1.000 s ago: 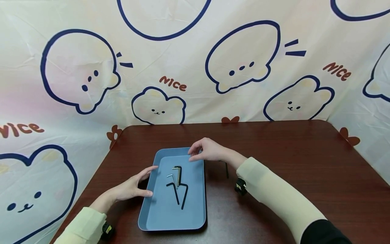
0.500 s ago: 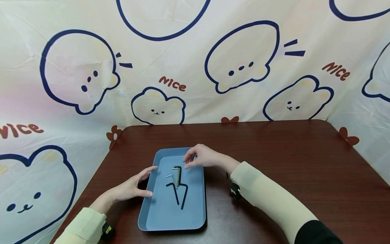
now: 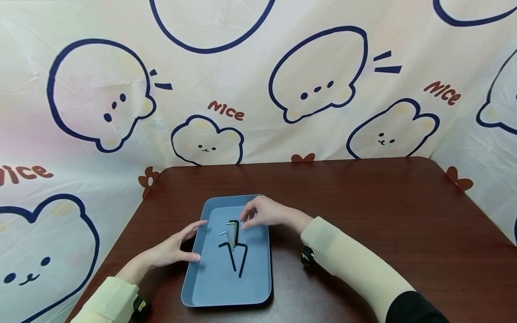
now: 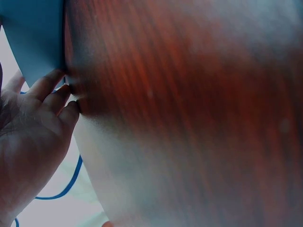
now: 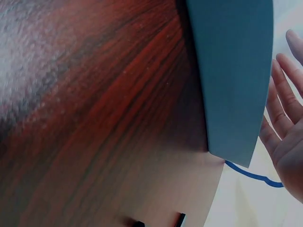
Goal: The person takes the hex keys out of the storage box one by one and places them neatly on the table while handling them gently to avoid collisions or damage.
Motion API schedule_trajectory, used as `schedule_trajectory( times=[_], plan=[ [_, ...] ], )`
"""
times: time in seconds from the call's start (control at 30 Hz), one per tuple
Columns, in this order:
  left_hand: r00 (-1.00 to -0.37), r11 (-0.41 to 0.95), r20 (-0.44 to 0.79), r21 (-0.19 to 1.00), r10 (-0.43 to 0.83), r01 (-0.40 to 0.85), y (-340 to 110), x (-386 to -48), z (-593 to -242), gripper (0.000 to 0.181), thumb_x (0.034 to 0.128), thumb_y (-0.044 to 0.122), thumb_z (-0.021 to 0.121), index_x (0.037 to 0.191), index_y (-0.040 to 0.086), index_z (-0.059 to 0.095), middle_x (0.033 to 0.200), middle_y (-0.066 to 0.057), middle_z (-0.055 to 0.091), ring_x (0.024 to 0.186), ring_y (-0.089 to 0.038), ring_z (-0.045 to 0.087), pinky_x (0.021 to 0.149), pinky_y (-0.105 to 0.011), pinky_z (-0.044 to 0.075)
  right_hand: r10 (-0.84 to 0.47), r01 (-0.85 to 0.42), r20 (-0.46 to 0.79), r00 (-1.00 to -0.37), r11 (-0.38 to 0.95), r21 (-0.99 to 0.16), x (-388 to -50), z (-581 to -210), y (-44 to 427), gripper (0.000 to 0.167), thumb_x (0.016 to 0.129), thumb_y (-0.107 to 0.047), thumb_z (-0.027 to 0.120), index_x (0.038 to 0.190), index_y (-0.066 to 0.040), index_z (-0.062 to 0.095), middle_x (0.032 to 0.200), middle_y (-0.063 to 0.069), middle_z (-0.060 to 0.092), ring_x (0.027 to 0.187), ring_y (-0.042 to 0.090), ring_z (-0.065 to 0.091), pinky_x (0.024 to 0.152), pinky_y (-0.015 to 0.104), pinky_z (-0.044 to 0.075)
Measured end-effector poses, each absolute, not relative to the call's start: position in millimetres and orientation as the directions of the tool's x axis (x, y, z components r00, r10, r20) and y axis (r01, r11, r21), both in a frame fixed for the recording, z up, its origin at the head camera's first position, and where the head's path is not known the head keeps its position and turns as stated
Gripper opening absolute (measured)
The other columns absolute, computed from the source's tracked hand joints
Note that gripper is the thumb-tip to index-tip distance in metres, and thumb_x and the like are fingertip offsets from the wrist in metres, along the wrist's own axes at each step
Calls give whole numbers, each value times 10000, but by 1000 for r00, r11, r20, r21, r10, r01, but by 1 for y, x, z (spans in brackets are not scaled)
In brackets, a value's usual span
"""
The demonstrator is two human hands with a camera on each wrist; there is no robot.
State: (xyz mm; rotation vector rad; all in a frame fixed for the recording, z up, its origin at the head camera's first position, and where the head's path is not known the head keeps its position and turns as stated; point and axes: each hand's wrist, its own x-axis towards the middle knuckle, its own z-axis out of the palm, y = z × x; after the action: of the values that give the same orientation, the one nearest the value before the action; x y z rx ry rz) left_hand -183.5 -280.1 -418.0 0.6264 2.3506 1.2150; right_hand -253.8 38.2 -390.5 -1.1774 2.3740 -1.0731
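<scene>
My left hand (image 3: 169, 249) lies along the left side of a blue tray (image 3: 226, 291), thumb and forefinger spread and touching its rim. Several hex keys rest in the tray. Two black hex keys (image 3: 243, 260) form a V shape nearest me. Above them lie a silver hex key (image 3: 228, 237) and, close together, another black hex key (image 3: 237, 229) and a lighter, brassy one. Just right of their short ends hovers my right hand (image 3: 266, 213), over the tray's far right part. Its fingers (image 5: 284, 97) are loosely bent in the right wrist view, with nothing seen in them.
Dark brown wooden table (image 3: 363, 202) surrounds the tray. At the bottom of the right wrist view, two black ends (image 5: 181, 220) of small items show on the table. A printed cloth (image 3: 258, 89) hangs behind the table and at both sides.
My right hand has moved left and toward me, from the tray's far right corner to beside the hex keys. Its sleeve now covers the black item on the table. The left hand stays put.
</scene>
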Motion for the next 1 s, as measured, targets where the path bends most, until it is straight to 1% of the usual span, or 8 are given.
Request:
schedule_trajectory(
  times=[0.1, 0.37, 0.5, 0.7, 0.87, 1.0],
  plan=[
    [-809, 513, -153, 834, 568, 202, -280, -184, -418, 860, 861, 177, 750, 1528, 123, 209, 1543, -291, 196, 1393, -502, 187, 1008, -719, 189, -774, -566, 63, -629, 402, -720, -254, -392, 37, 204, 864, -177, 757, 1035, -66, 745, 916, -70, 682, 832, 50, 588, 741, 247, 490],
    [-810, 519, -149, 829, 567, 211, -280, -183, -418, 859, 861, 183, 752, 1526, 120, 211, 1543, -291, 195, 1393, -504, 185, 1008, -717, 194, -791, -576, 55, -609, 394, -716, -251, -395, 34, 160, 859, -168, 761, 999, -91, 754, 955, -24, 700, 830, 42, 589, 728, 239, 490],
    [-809, 519, -147, 828, 569, 215, -281, -183, -418, 859, 862, 182, 751, 1526, 111, 209, 1543, -292, 194, 1393, -504, 183, 1010, -714, 193, -796, -582, 36, -604, 409, -702, -249, -400, 30, 135, 846, -172, 773, 969, -117, 765, 938, -71, 689, 816, 23, 587, 717, 219, 492],
    [-811, 520, -149, 828, 566, 211, -281, -183, -419, 867, 859, 187, 755, 1525, 105, 207, 1541, -293, 197, 1392, -503, 186, 1012, -711, 196, -806, -610, 21, -591, 430, -666, -244, -404, 24, 90, 834, -177, 786, 914, -143, 764, 859, -133, 663, 768, -5, 583, 701, 190, 480],
    [-811, 518, -152, 831, 565, 204, -280, -184, -419, 873, 855, 184, 757, 1525, 96, 204, 1544, -295, 187, 1395, -502, 180, 1014, -715, 182, -797, -612, -4, -604, 467, -639, -241, -407, 19, 77, 831, -200, 790, 891, -156, 768, 810, -168, 650, 729, -23, 579, 658, 178, 474],
    [-811, 516, -159, 834, 563, 195, -280, -184, -418, 876, 853, 185, 758, 1527, 105, 204, 1543, -296, 189, 1394, -506, 178, 1008, -724, 175, -793, -639, -16, -609, 503, -582, -240, -410, 16, 70, 820, -242, 800, 854, -194, 764, 777, -194, 630, 709, -48, 565, 633, 161, 459]
  ],
)
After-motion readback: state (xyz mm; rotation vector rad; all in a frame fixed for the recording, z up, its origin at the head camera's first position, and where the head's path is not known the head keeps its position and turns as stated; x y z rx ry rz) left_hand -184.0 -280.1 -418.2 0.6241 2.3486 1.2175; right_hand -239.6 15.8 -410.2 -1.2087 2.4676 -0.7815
